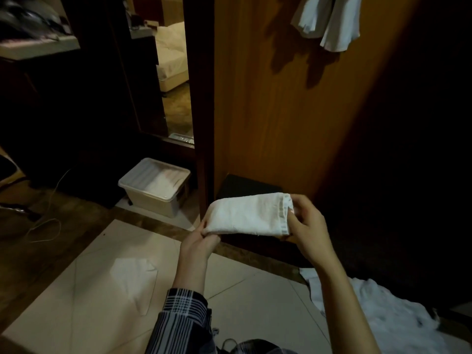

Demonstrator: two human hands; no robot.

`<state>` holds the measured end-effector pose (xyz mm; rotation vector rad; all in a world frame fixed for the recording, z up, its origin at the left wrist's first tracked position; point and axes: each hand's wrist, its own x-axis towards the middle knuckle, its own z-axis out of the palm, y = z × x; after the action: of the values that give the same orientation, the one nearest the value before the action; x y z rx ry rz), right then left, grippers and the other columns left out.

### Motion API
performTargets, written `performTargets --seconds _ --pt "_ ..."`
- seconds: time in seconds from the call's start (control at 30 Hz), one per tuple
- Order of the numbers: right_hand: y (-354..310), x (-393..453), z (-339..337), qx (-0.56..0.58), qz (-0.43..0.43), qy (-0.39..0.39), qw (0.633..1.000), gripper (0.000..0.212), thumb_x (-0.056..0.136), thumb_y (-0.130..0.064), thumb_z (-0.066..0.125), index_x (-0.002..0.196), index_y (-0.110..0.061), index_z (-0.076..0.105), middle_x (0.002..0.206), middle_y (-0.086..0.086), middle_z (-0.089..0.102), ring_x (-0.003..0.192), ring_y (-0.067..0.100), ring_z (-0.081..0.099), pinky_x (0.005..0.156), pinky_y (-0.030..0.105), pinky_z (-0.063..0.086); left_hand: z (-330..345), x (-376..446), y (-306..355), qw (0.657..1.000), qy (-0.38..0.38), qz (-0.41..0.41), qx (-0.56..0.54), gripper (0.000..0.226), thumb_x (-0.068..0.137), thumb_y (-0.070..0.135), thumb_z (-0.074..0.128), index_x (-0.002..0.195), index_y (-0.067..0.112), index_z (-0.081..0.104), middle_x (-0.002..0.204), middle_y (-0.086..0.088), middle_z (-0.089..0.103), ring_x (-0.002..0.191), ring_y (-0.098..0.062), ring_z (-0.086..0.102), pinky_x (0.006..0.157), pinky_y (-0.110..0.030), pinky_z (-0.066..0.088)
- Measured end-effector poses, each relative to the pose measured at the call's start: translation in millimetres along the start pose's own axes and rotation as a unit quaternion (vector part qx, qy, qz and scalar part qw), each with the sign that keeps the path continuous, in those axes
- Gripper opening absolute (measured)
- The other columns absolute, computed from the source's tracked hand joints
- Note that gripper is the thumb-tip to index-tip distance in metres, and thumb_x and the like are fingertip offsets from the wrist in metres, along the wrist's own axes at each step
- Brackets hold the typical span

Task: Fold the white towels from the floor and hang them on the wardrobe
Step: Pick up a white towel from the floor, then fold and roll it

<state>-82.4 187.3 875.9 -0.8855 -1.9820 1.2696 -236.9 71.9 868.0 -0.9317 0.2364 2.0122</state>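
A small white towel [246, 214], folded into a flat rectangle, is held in the air in front of the wooden wardrobe side [281, 111]. My left hand [201, 241] pinches its lower left corner from below. My right hand [305, 222] grips its right hemmed end, thumb tucked into the fold. Two white towels [329, 20] hang at the top of the wardrobe. More white towels [383, 318] lie in a heap on the floor at the lower right.
A lidded translucent plastic bin [155, 189] stands on the floor left of the wardrobe. Behind it a dark-framed mirror [173, 72] reflects a bed. A thin cable [48, 226] loops over the dark floor at left. Pale floor tiles [102, 290] spread beneath my arms.
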Motion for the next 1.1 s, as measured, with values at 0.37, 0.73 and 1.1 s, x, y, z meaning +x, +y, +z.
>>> performTargets --seconds 0.37,0.73,1.1 --pt "-6.8 -3.7 -4.0 -0.097 -0.153 0.071 0.981 0.011 0.091 -0.006 0.058 0.093 -0.015 0.053 0.076 -0.014 0.058 0.067 -0.001 0.061 0.05 0.012 0.045 5.6 7.0 -0.8 0.998 0.019 0.008 0.054 0.044 0.105 0.013 0.025 0.147 0.003 0.024 0.155 -0.019 0.022 0.143 -0.032 0.02 0.114 -0.041 0.018" --pt "-18.1 -5.4 -19.1 -0.025 -0.09 -0.037 0.995 0.074 0.093 -0.011 0.058 0.141 -0.052 0.019 0.11 -0.035 0.058 0.082 0.016 0.066 0.067 0.034 0.059 6.7 16.4 8.8 0.994 -0.015 0.013 0.105 0.039 0.101 0.009 0.037 0.14 0.004 0.04 0.145 -0.023 0.039 0.136 -0.034 0.034 0.113 -0.043 0.021" --pt "-17.8 3.2 -21.2 0.185 0.103 -0.016 0.977 0.029 0.091 0.005 0.041 0.1 -0.001 0.068 0.068 0.012 0.065 0.058 0.026 0.056 0.047 0.024 0.049 21.5 11.1 7.6 0.944 -0.165 0.134 0.251 0.037 0.1 0.017 0.045 0.136 0.008 0.041 0.123 -0.018 0.058 0.116 -0.032 0.055 0.094 -0.051 0.041"
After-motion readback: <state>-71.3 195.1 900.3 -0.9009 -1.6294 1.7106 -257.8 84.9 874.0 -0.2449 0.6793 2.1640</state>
